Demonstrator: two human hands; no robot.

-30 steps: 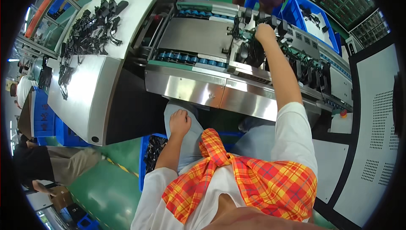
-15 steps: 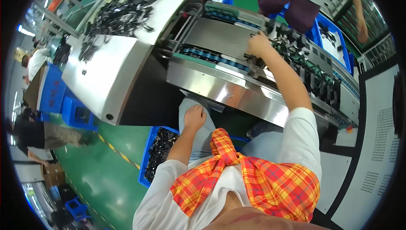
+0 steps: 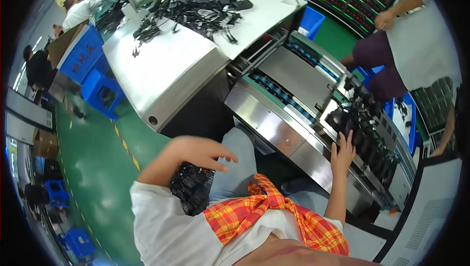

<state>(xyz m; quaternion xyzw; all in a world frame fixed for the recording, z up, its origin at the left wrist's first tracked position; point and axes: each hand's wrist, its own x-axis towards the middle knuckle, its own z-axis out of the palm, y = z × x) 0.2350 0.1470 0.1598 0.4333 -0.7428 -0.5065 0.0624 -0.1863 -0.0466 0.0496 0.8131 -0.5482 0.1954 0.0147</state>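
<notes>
Reaching forward with the arm nearly straight, the right hand [image 3: 342, 152] rests its spread fingers against a row of black plastic adapter parts [image 3: 364, 129] seated in the long stainless-steel conveyor machine [image 3: 274, 119]; the fingers lie open on the parts and close round nothing that shows. The left hand [image 3: 201, 151] hangs palm-down with the elbow bent, fingers loosely spread and empty, just above a heap of small black parts [image 3: 188, 187] lying beside the person's left thigh, below the hand. An orange-and-yellow checked cloth [image 3: 264, 212] is knotted at the person's chest over a white shirt. Further off, a tangle of black cables and plugs [image 3: 196, 9] lies on the white worktable [image 3: 166, 65], well apart from both hands.
</notes>
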